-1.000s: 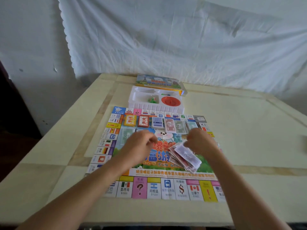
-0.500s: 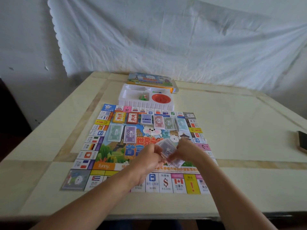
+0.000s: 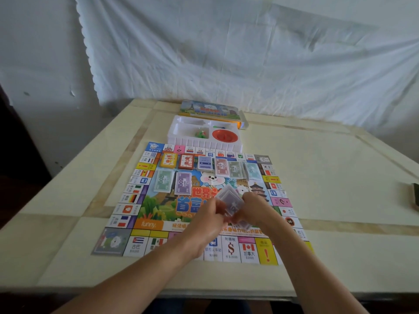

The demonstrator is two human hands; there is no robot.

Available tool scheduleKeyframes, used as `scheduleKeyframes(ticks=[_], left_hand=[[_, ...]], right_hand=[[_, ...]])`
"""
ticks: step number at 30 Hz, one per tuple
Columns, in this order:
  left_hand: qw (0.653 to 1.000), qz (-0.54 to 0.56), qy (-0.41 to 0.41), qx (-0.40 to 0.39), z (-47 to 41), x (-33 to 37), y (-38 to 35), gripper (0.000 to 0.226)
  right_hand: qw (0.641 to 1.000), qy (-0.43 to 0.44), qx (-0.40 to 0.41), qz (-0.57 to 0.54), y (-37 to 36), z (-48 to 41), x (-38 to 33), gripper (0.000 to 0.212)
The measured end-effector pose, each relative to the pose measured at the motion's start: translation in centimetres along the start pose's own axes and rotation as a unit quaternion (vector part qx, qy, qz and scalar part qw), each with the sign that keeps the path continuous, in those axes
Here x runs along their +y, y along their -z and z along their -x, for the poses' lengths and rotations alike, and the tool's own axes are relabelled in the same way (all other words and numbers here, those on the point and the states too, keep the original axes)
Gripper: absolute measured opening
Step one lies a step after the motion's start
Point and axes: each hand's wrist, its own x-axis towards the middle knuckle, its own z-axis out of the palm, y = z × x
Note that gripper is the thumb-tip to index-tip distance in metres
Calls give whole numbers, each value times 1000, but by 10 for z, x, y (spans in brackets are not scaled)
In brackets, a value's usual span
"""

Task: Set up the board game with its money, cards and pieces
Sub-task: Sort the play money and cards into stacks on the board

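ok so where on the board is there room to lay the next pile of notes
Second row, right of the purple 500 pile, over the rabbit picture up to the flag squares. Also below the green pile, down to the orange funny label. Crowded: the top row of piles and the centre, where left grip and right grip hold notes.

You're in what looks like a plain room at home. Beyond your left hand [image 3: 208, 219] and right hand [image 3: 254, 207], a creased white sheet [image 3: 226, 64] hangs over a pale, marked wall [image 3: 34, 64]. Under them stands a cream bench [image 3: 317, 177] with tan inlaid strips. It carries a children's game board [image 3: 145, 224], with its white tray [image 3: 181, 132] and box [image 3: 210, 108] farther off.
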Motion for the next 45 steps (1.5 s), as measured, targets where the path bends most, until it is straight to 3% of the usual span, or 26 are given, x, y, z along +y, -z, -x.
scheduleKeyframes(ticks=[5, 8, 12, 14, 15, 16, 18, 19, 20, 22, 24, 25, 27, 31, 33, 36, 41, 45], left_hand=[[1000, 17, -16, 19, 2, -1, 4, 23], [997, 20, -38, 70, 3, -2, 12, 18], [994, 13, -54, 92, 6, -9, 20, 19], [986, 41, -67, 149, 7, -7, 27, 18], [981, 85, -66, 161, 6, -5, 31, 18], [977, 151, -56, 138, 3, -3, 36, 22], [953, 302, -25, -17, -1, 1, 44, 36], [926, 365, -10, -96, 0, 3, 46, 34], [897, 419, 5, -143, 1, 6, 47, 29], [861, 487, 20, -148, -4, 8, 49, 32], [848, 515, 8, -125, -9, 10, 54, 38], [848, 516, -3, -118, -10, 11, 57, 39], [854, 506, -16, -117, -15, 14, 62, 37], [853, 505, -16, -134, -24, 11, 65, 41], [842, 518, -22, -149, -28, 6, 65, 45], [845, 508, -33, -160, -31, 2, 68, 49], [877, 457, -40, -142, -30, 3, 68, 39], [923, 378, -41, -52, -35, -2, 66, 43]], right_hand=[[993, 70, 95, 30, 3, 20, -10, 20], [971, 119, 161, 128, 4, 32, -18, 25], [976, 133, 101, 142, -15, 35, -19, 29], [990, 115, 84, 21, -11, 29, -19, 17], [987, 105, 51, -111, -8, 26, -20, 9], [958, 98, 2, -268, -5, 27, -23, 5], [839, 100, -106, -525, -3, 32, -34, 13], [799, 106, -133, -577, -5, 33, -38, 18], [788, 114, -137, -589, -7, 33, -43, 20], [831, 123, -76, -538, -12, 29, -52, 17], [891, 127, 65, -431, -12, 18, -55, 10], [893, 135, 126, -410, -11, 13, -54, 11], [866, 152, 174, -444, -11, 4, -52, 18], [823, 162, 169, -518, -20, -7, -53, 14], [819, 187, 161, -519, -27, -11, -52, 4], [820, 202, 139, -517, -32, -14, -48, 11], [807, 194, 119, -545, -30, -14, -44, 12], [826, 197, 109, -516, -31, -12, -44, 9]])
